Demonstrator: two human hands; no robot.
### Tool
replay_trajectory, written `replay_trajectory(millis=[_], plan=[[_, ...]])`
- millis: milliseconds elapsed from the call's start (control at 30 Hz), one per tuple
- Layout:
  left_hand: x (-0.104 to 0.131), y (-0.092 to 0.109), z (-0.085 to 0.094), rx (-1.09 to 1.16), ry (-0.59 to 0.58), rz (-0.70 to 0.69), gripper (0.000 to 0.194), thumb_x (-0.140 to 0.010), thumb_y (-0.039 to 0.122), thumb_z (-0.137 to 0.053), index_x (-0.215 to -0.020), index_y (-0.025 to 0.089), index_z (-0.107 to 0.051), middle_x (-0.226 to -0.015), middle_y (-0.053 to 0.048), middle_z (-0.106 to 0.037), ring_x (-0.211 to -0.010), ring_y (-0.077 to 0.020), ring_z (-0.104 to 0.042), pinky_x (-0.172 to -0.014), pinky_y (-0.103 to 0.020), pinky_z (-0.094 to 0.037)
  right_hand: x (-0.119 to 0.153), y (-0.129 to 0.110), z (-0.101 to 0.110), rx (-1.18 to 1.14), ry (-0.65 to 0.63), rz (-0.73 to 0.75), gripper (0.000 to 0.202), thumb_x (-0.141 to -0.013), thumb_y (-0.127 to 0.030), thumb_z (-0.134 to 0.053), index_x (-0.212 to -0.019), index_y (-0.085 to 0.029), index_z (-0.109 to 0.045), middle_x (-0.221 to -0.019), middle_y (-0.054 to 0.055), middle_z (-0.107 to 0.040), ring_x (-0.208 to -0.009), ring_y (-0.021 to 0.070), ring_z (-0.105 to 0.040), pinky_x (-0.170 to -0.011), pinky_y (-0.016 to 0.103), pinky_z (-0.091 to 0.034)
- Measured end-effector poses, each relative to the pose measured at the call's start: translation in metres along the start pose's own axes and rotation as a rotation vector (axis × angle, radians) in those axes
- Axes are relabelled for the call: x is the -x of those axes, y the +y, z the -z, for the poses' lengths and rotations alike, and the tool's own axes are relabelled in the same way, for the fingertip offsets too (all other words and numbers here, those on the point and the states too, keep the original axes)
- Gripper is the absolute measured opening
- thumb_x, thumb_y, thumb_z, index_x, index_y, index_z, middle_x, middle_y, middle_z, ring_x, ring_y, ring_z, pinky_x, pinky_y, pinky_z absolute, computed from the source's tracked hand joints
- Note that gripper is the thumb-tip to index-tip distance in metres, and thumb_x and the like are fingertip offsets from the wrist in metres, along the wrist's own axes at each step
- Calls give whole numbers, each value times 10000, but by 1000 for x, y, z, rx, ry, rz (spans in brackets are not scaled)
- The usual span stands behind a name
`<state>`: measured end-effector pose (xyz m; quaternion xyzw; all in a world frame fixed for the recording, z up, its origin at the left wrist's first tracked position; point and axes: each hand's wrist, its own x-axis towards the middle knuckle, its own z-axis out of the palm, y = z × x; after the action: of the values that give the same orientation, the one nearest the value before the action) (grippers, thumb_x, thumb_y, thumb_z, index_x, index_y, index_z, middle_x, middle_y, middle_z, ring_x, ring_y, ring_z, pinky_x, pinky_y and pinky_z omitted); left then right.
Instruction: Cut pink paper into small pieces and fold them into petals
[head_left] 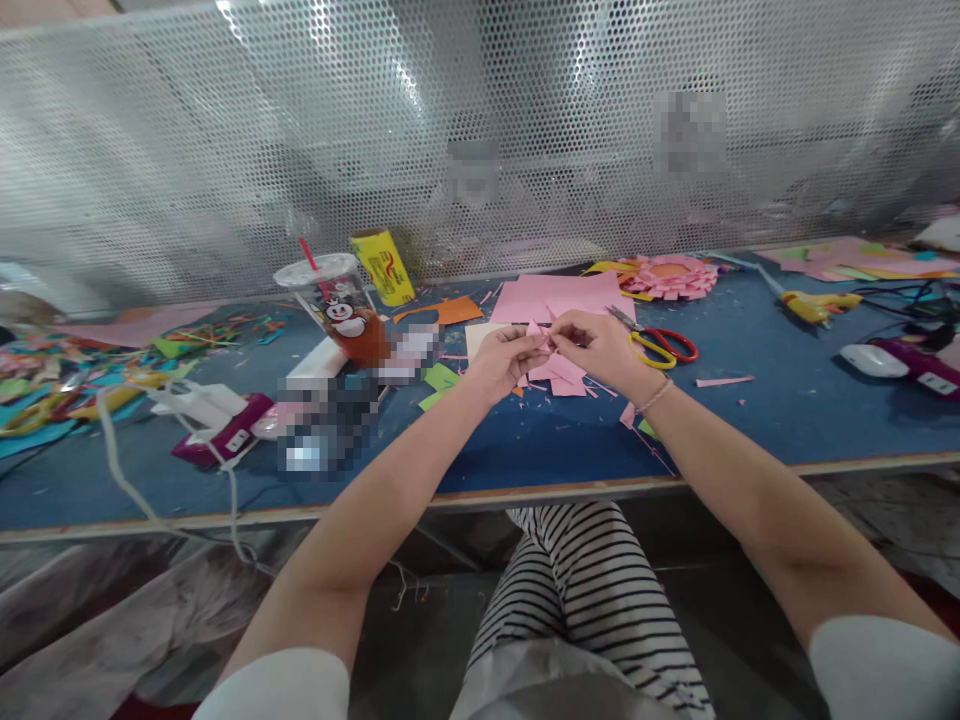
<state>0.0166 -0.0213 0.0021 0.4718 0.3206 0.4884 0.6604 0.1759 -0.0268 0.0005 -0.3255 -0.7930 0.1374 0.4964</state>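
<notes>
A small folded piece of pink paper (pixel 535 329) is pinched between my two hands, just above the blue table. My left hand (pixel 506 360) grips it from the left, fingers closed on it. From the right, the fingertips of my right hand (pixel 595 345) close on the same piece. Cut pink pieces (pixel 568 376) lie under my hands, and larger pink sheets (pixel 577 291) lie behind them. Scissors with red and yellow handles (pixel 664 348) rest just right of my right hand. A pink fringed paper ring (pixel 670 277) sits farther back.
A plastic cup with a red straw (pixel 349 315) and a yellow box (pixel 383 267) stand at the left. Purple power strips (pixel 225 432) with cables lie at both sides. A yellow glue gun (pixel 816 305) is at the right. The table's front edge (pixel 555 493) runs below my forearms.
</notes>
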Motion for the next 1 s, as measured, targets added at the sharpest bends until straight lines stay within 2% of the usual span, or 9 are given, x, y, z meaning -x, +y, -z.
replay_trajectory(millis=[367,533,1000], plan=[[-1,0,1,24,-3,28,57,-660,87,-634,-680,87,-580,-590,-31,-640,-524,-71,-602,-591,-175,-520,1,5,6,111,-35,162,169,-784,-163,-473,-828,-187,-634,-789,25,-659,-716,123,-591,-656,251,-475],[-1,1,1,54,26,29,62,-657,85,-638,-659,87,-576,-577,-32,-638,-521,-73,-605,-582,-169,-520,2,4,9,220,-50,256,194,-813,-175,-451,-895,-182,-626,-840,42,-664,-764,136,-597,-723,278,-475],[-3,-2,2,91,69,12,49,-658,83,-638,-685,94,-599,-615,-36,-655,-544,-78,-618,-606,-174,-528,3,14,16,548,-165,495,262,-860,-187,-388,-1017,-149,-594,-866,83,-636,-832,170,-569,-762,325,-465]])
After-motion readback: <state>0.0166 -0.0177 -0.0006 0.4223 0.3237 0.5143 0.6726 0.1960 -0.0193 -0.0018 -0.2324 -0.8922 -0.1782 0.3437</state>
